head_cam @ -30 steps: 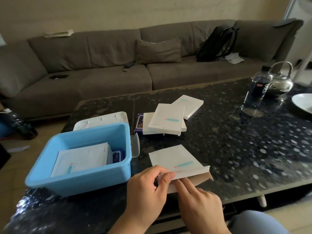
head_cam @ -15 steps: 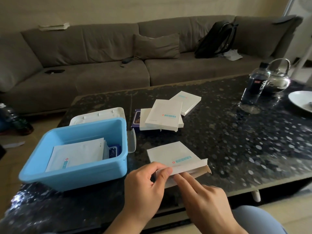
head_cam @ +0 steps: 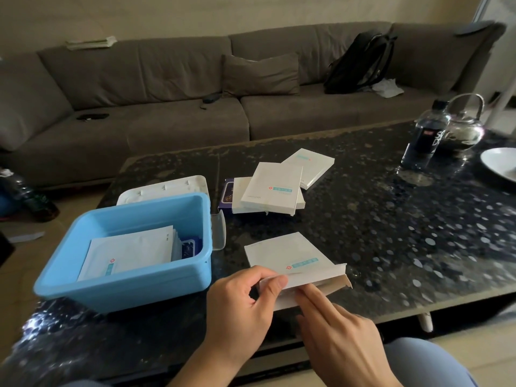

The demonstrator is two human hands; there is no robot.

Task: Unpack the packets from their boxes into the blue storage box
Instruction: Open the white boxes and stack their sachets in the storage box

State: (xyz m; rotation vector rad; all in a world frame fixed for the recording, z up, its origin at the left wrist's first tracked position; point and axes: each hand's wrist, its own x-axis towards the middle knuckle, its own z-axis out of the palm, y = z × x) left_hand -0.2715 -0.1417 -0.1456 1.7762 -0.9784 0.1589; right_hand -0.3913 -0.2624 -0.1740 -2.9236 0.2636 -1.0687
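At the table's near edge, the left hand (head_cam: 245,305) pinches the open end of a flat white packet box (head_cam: 290,258), thumb on top. The right hand (head_cam: 335,331) lies palm down with two extended fingers (head_cam: 310,298) pressed together against the box's open flap. Just left sits the blue storage box (head_cam: 134,286) holding white packets (head_cam: 131,252); farther back lies a loose stack of white boxes (head_cam: 276,185).

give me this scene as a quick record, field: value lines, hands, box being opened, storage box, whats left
left hand: pinches near edge of the open box
right hand: fingers at the box's open end
open box: white, flap open, on the table
blue storage box: holds white packets
lid: white, behind storage box
remaining boxes: overlapping white boxes, mid-table
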